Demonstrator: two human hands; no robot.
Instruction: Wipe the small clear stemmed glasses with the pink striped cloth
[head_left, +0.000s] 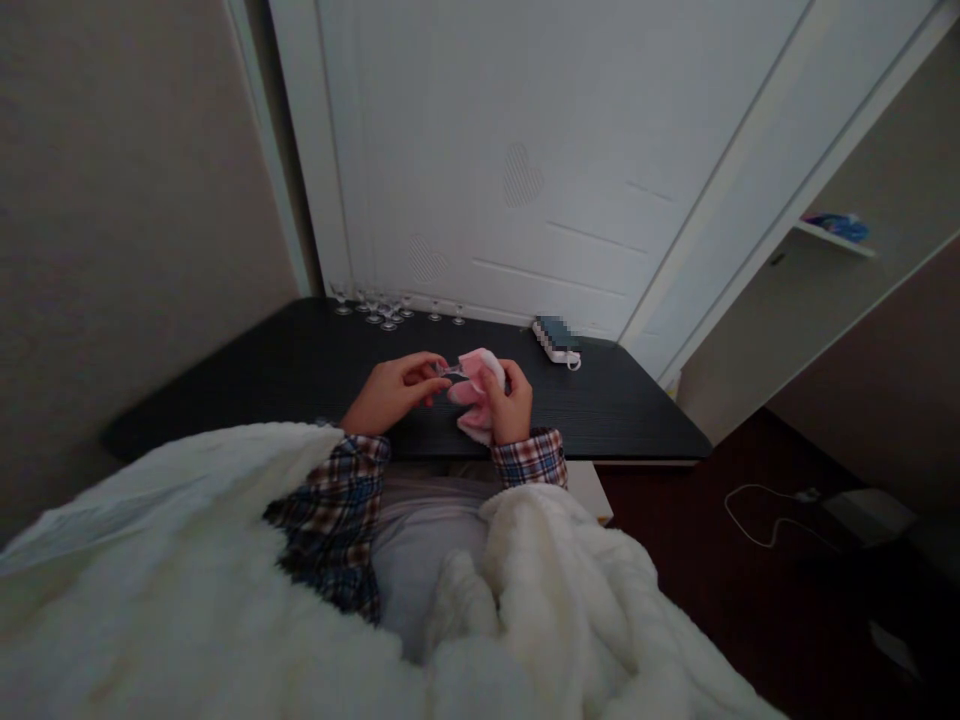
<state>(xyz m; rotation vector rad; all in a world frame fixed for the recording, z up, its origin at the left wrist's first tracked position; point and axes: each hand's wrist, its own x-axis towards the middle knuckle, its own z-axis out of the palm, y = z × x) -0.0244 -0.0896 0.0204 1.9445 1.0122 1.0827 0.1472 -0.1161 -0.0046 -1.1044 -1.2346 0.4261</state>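
Over the black table, my left hand pinches one end of a small clear stemmed glass between thumb and fingers. Its other end meets a pink and white cloth. My right hand is closed on that cloth, which looks soft and hangs in folds below the fingers. How far the cloth wraps round the glass is hard to make out. Several more small stemmed glasses stand upright along the back left of the table.
The black table backs onto a white panel. A white-edged device with a loop strap lies at the back right. A white fluffy garment or blanket covers my lap. On the dark floor at right lies a white cable.
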